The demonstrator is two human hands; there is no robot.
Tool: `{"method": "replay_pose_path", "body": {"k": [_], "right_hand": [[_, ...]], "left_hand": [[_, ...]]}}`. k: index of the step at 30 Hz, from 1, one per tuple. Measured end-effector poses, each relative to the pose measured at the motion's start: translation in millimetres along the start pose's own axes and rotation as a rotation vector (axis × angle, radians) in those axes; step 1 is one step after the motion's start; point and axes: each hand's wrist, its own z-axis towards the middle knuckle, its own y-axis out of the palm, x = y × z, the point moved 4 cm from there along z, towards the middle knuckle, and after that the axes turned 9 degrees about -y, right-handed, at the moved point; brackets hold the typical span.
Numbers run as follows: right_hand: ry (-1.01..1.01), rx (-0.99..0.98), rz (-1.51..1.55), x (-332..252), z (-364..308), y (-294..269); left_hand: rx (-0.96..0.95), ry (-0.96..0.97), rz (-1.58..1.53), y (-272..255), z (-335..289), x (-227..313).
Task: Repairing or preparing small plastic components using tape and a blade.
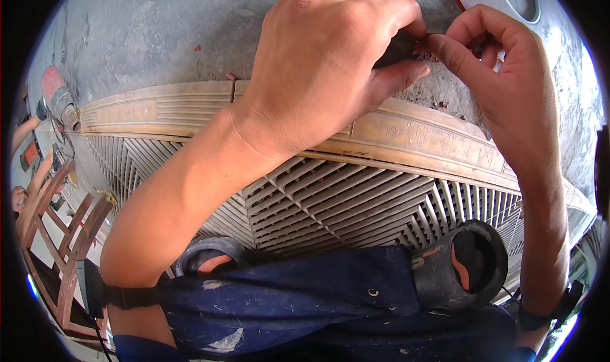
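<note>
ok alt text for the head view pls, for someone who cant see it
Two bare hands meet above a beige slatted grille panel: the left hand and right hand pinch a small dark part with red bits between their fingertips. Below lie dark blue trousers and black sandals.

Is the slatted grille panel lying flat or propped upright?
Lying flat: the grille panel spreads across the concrete floor beneath both hands, with the person's sandalled feet resting on its slats.

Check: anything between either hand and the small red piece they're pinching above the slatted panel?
Nothing visible. The left hand and right hand both have fingertips on the small red piece, meeting directly above the slatted panel. The left hand hides part of the piece.
</note>
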Motion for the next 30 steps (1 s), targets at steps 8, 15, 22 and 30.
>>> {"method": "replay_pose_path", "body": {"k": [8,15,22,30], "right_hand": [[-0.01,0.019,-0.007,3,-1,4],[-0.12,0.009,-0.09,0,0,2],[-0.043,-0.035,-0.144,0,2,-1],[0.0,-0.077,-0.013,3,4,-3]], "left_hand": [[0.01,-0.013,0.0,0,-1,0],[-0.039,-0.064,0.126,-2,3,9],[0.013,0.008,0.048,0,0,1],[-0.03,-0.03,0.081,-2,3,8]]}}
